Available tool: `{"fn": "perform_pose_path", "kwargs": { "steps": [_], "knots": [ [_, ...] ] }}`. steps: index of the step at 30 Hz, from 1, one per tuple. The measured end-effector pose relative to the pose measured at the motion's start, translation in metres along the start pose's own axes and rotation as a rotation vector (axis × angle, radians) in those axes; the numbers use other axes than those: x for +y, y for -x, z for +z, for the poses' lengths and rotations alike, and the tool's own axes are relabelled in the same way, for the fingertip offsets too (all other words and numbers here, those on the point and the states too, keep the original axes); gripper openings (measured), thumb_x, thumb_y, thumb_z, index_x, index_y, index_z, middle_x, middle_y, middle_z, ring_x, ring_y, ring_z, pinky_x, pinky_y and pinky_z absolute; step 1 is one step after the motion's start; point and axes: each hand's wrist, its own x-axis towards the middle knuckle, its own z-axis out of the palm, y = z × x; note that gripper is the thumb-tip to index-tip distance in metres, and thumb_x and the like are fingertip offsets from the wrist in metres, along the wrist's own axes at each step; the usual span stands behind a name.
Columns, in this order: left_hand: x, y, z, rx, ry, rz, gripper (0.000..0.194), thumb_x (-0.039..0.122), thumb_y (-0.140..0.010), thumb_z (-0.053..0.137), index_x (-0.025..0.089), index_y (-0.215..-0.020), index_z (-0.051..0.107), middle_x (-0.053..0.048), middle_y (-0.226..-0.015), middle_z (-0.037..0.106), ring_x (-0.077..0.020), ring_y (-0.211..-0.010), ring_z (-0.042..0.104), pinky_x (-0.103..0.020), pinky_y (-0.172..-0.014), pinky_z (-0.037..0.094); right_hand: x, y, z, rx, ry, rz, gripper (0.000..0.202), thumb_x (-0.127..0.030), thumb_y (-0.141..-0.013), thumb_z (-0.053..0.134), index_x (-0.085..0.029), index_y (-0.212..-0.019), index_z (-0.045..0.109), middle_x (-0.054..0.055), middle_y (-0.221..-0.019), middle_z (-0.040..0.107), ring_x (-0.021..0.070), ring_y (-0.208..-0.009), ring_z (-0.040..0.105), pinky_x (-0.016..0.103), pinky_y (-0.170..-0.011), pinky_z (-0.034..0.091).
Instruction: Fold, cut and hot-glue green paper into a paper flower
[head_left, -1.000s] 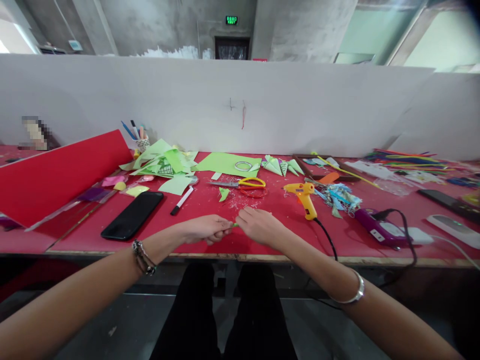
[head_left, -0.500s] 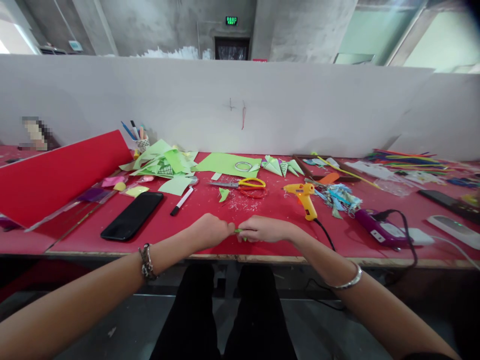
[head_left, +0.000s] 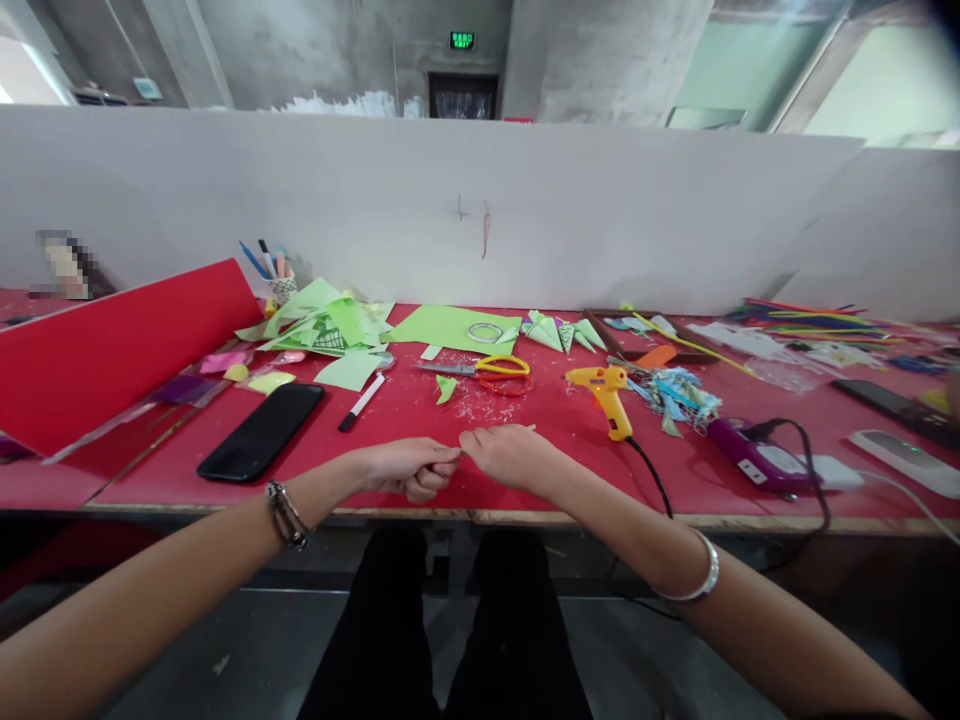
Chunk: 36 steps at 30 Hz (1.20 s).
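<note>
Over the near edge of the red table, my left hand (head_left: 411, 468) is closed in a pinch, its fingers curled in. My right hand (head_left: 507, 457) is closed too, and its fingertips meet those of the left. Just a speck of a small green piece (head_left: 462, 452) shows where the fingertips meet; the hands hide the rest, so its kind is unclear. Beyond the hands lie a scrap of green paper (head_left: 445, 389) and yellow-handled scissors (head_left: 477, 369). A yellow glue gun (head_left: 604, 395) rests to the right of my right hand.
A black phone (head_left: 262, 432) and a marker (head_left: 361, 402) lie left. Green paper sheets (head_left: 442, 328), a tape roll (head_left: 485, 333) and paper cones (head_left: 559, 332) are farther back. At right sit a purple power strip (head_left: 761, 456) and the glue gun's cord (head_left: 654, 474). A white partition (head_left: 360, 200) stands behind.
Both hands have turned at the wrists, the left now showing its curled fingers and the right its back. The green piece between them is now almost fully covered.
</note>
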Motion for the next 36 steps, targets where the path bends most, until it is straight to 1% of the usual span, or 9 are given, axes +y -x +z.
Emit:
{"fn": "perform_pose_path", "kwargs": {
  "steps": [2,4,7,9,11,14,19,26,36],
  "knots": [
    [0.001,-0.001,-0.001,0.094,-0.276,0.064,0.039,0.046,-0.084,0.023,0.017,-0.061,0.036,0.005,-0.047,0.029,-0.0068,-0.039,0.028,-0.020,-0.041,0.026,0.002,-0.002,0.000,-0.084,-0.112,0.015,0.021,-0.010,-0.083,0.034,-0.009,-0.095,0.051,0.013,-0.080,0.062,0.0180,-0.070,0.061,0.024,-0.056,0.041],
    [0.002,-0.003,0.000,0.282,-0.710,0.145,0.033,0.038,-0.085,0.028,0.015,-0.070,0.047,0.000,-0.055,0.046,-0.0096,-0.048,0.042,-0.022,-0.048,0.032,0.008,-0.003,0.001,-0.146,-0.299,0.004,0.022,-0.011,-0.083,0.033,-0.009,-0.090,0.054,0.010,-0.074,0.062,0.0146,-0.065,0.059,0.023,-0.055,0.040],
    [0.002,-0.007,0.001,0.435,-1.293,0.216,0.022,0.022,-0.084,0.032,0.013,-0.083,0.052,-0.006,-0.063,0.056,-0.0140,-0.053,0.051,-0.025,-0.052,0.035,0.019,-0.005,0.001,-0.271,-0.678,-0.082,0.028,-0.012,-0.084,0.027,-0.010,-0.085,0.055,0.002,-0.060,0.057,0.0087,-0.052,0.053,0.019,-0.053,0.039],
    [0.000,-0.009,0.003,0.426,-1.475,0.246,0.022,0.015,-0.083,0.031,0.012,-0.084,0.053,-0.008,-0.062,0.058,-0.0154,-0.053,0.054,-0.025,-0.051,0.037,0.025,-0.006,0.001,-0.341,-0.804,-0.137,0.030,-0.012,-0.083,0.026,-0.010,-0.082,0.056,0.000,-0.054,0.054,0.0073,-0.048,0.050,0.018,-0.052,0.040],
    [-0.001,-0.009,0.003,0.469,-1.496,0.221,0.023,0.015,-0.084,0.029,0.011,-0.086,0.052,-0.009,-0.061,0.058,-0.0166,-0.053,0.055,-0.026,-0.051,0.038,0.026,-0.007,-0.001,-0.276,-0.726,-0.124,0.030,-0.015,-0.085,0.027,-0.010,-0.079,0.056,0.002,-0.057,0.056,0.0088,-0.052,0.052,0.020,-0.054,0.040],
    [-0.002,-0.008,0.003,0.507,-1.300,0.143,0.027,0.022,-0.085,0.027,0.012,-0.091,0.052,-0.008,-0.063,0.059,-0.0164,-0.053,0.054,-0.025,-0.049,0.036,0.021,-0.007,-0.006,-0.136,-0.400,-0.019,0.027,-0.018,-0.086,0.030,-0.009,-0.085,0.055,0.010,-0.075,0.062,0.0153,-0.066,0.058,0.025,-0.059,0.042],
    [0.001,-0.005,0.000,0.368,-0.665,0.220,0.032,0.033,-0.086,0.025,0.015,-0.074,0.049,-0.003,-0.068,0.054,-0.0113,-0.060,0.047,-0.022,-0.057,0.035,0.010,-0.005,-0.013,-0.130,-0.077,0.023,0.023,-0.008,-0.083,0.033,-0.008,-0.098,0.051,0.013,-0.082,0.064,0.0226,-0.073,0.063,0.029,-0.057,0.044],
    [0.000,-0.001,-0.001,0.016,0.293,-0.010,0.037,0.049,-0.078,0.042,0.019,-0.063,0.027,0.008,-0.051,0.014,-0.0043,-0.040,0.010,-0.018,-0.038,0.010,0.010,-0.006,-0.008,0.004,0.088,-0.017,0.021,-0.009,-0.083,0.033,-0.009,-0.095,0.050,0.012,-0.077,0.064,0.0211,-0.068,0.063,0.027,-0.050,0.043],
    [-0.002,0.001,0.000,-0.060,0.532,-0.082,0.036,0.047,-0.080,0.041,0.019,-0.063,0.026,0.009,-0.049,0.010,-0.0045,-0.039,0.006,-0.019,-0.037,0.006,0.012,-0.006,0.000,0.098,0.177,-0.085,0.028,-0.010,-0.086,0.027,-0.007,-0.103,0.048,0.014,-0.081,0.062,0.0177,-0.069,0.061,0.025,-0.055,0.042]
  ]
}}
